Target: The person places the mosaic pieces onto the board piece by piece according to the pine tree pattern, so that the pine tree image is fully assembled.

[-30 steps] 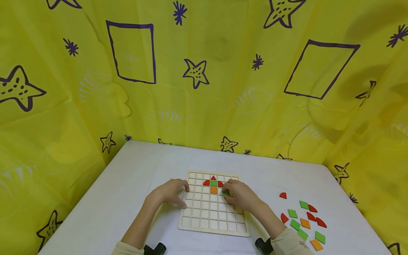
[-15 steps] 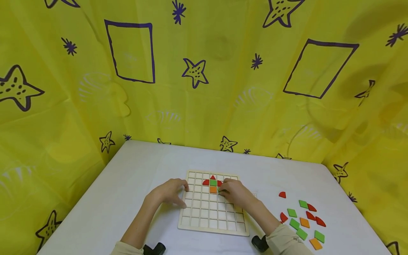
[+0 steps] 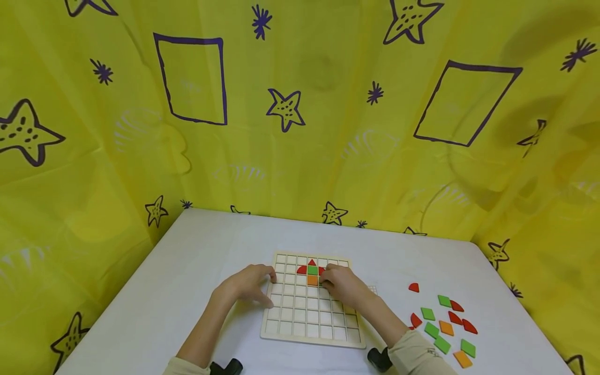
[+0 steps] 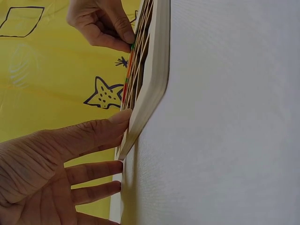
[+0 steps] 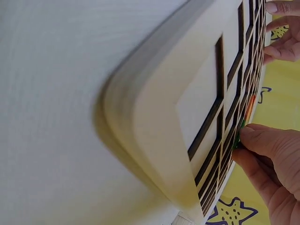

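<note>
A pale wooden grid board (image 3: 311,341) lies on the white table. Along its left edge, my left hand (image 3: 248,284) rests with fingers spread; in the left wrist view its thumb (image 4: 121,117) touches the frame. Over the upper right cells, my right hand (image 3: 344,285) pinches a green tile (image 5: 238,134) between thumb and fingers, low in the cell beside an orange square (image 3: 312,280). Above the orange piece sits a green square (image 3: 312,270), topped by a red triangle (image 3: 312,262). A red quarter-round (image 3: 302,270) flanks it on the left; the one on the right is partly covered by my fingers.
Loose pieces lie right of the board: several green tiles (image 3: 442,344), red quarter-rounds (image 3: 413,287) and orange squares (image 3: 446,328). A small gridded item (image 3: 373,289) shows behind my right forearm. A yellow curtain (image 3: 323,172) with starfish drawings hangs along the table's far side.
My right hand has moved slightly left with the green tile, bringing it into the cell beside the orange square. The left hand stays at the board's edge.
</note>
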The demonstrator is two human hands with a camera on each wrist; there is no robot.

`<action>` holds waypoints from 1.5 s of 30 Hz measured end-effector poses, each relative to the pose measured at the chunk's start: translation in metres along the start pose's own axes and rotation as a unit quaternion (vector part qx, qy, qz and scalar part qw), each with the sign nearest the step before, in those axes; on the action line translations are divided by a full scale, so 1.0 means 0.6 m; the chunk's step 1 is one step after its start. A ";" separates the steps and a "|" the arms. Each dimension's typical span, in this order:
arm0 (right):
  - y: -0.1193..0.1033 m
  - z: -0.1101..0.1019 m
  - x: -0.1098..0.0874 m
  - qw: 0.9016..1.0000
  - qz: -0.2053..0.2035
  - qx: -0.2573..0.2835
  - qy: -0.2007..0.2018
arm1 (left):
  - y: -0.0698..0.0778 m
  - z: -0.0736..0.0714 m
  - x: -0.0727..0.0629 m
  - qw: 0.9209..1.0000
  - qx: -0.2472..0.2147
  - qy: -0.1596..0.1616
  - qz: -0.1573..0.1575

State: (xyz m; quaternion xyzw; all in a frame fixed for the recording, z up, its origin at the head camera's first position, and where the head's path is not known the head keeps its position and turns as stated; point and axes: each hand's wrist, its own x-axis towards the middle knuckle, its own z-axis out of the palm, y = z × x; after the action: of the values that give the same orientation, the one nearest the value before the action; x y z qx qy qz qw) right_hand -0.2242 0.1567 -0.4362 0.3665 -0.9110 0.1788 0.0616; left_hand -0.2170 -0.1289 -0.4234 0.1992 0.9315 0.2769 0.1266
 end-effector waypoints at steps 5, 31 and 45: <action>-0.004 0.000 -0.012 1.000 0.025 0.004 -0.008 | -0.002 0.004 0.000 1.000 -0.002 -0.001 0.002; 0.022 -0.053 -0.130 0.992 0.111 0.008 0.059 | 0.000 -0.001 0.001 1.000 0.005 -0.001 0.000; 0.036 -0.080 -0.180 0.977 0.206 -0.003 0.044 | 0.001 -0.001 0.002 1.000 0.011 -0.002 -0.007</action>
State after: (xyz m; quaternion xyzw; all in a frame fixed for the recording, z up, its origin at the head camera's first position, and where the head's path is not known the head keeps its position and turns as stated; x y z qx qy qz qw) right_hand -0.1617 0.2588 -0.4241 0.1620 -0.9640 0.2005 0.0647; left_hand -0.2180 -0.1278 -0.4229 0.1947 0.9355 0.2655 0.1282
